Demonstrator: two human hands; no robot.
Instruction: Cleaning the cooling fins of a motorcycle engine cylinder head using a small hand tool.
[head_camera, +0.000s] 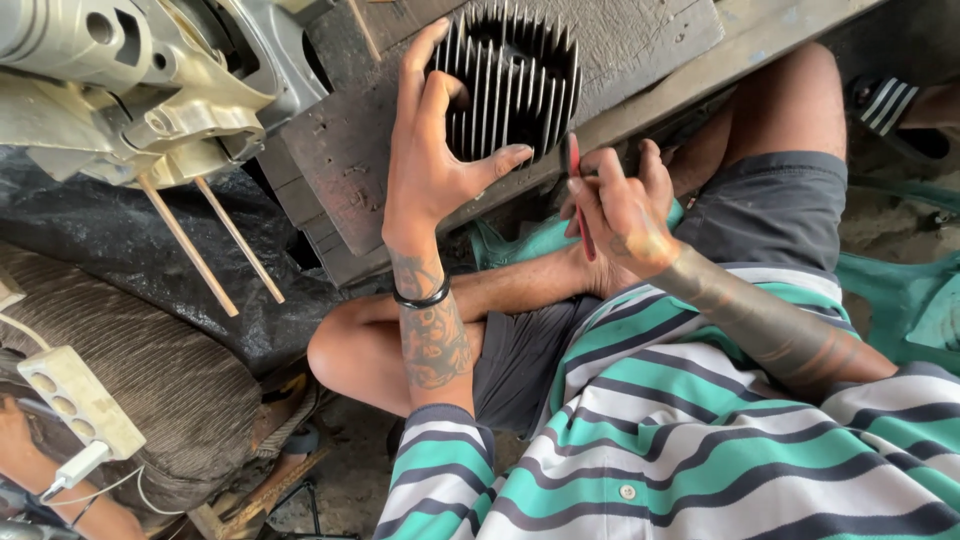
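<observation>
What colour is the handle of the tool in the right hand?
Red, seen in the head view: tool, right hand.

- I see a dark, worn wooden board (350, 160) under my left hand (425, 170), w/ a black finned cylinder (515, 85) lying directly on it.
- Silver engine casing (130, 80) w/ long studs sits left of that hand, by the board's edge.

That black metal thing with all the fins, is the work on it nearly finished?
Hard to tell. Already done: the finned cylinder is off the engine block and sits on a wooden board. In hand: the left hand steadies it, and the right hand holds a thin red tool. Left: it is not yet back on the engine's long studs.
</observation>
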